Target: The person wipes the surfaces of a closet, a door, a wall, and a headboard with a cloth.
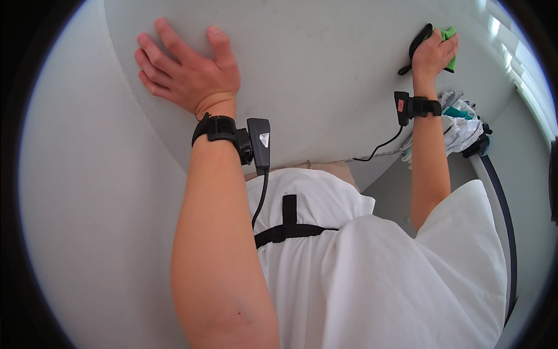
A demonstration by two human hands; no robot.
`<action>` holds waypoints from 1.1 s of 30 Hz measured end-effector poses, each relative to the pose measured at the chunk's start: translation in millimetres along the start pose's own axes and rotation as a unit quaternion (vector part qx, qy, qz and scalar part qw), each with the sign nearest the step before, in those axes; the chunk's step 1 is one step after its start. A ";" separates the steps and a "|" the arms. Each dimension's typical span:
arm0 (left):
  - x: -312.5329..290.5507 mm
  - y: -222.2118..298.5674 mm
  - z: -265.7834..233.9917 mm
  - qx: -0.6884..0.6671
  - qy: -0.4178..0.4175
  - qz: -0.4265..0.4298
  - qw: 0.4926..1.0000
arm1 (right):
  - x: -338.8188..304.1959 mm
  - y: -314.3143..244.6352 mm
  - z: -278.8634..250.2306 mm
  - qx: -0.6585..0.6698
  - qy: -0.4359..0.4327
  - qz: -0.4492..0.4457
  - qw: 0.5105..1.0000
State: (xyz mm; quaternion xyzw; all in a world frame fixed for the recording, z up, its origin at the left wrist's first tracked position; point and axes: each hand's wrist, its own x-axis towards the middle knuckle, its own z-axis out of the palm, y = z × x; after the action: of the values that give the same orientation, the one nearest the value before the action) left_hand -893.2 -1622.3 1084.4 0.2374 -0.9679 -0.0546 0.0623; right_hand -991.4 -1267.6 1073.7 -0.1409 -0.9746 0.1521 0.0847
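My left hand (197,75) rests with its fingers spread on a broad light-grey surface (314,81) and holds nothing. Farther right, my right hand (433,58) is closed over a green cloth with black edging (450,35), pressed to the same surface. Part of the cloth is hidden beneath the palm and fingers. Faint smudges mark the grey surface between the hands. Each wrist wears a black strap with a small black device, and a cable runs from each one.
A plain pale wall (75,174) borders the grey surface on the left. Beside my right forearm is a bunch of white and teal cloths (462,128), next to a dark object (479,142). Bright slatted blinds (523,64) line the far right. The surface's near edge meets my waist.
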 end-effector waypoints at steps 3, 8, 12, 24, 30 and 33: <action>2.0 5.8 0.1 -0.004 0.006 0.002 1.000 | -6.1 13.4 13.2 -0.090 0.008 -0.109 0.990; -0.6 3.8 2.2 -0.004 0.000 0.000 1.000 | -83.3 -104.7 -7.2 0.025 -0.155 -0.295 0.943; -1.7 0.0 0.7 0.001 0.006 -0.004 1.000 | -79.0 -62.8 -17.7 0.023 -0.217 -0.361 0.907; 0.6 5.0 -1.6 -0.016 0.019 0.003 1.000 | -69.5 -49.7 7.7 -0.069 -0.019 -0.173 0.982; 1.3 4.9 2.2 -0.010 0.016 0.006 1.000 | -225.5 -122.4 -28.0 0.023 -0.312 -0.416 0.854; 1.3 2.9 -1.1 -0.005 0.020 0.006 1.000 | -206.2 -108.9 -25.7 0.028 -0.327 -0.438 0.837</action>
State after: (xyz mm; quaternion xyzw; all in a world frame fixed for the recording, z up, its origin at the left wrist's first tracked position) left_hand -895.5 -1620.4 1086.0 0.2318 -0.9677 -0.0545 0.0828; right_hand -818.1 -1422.1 1107.5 0.3612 -0.9008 0.1638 -0.1767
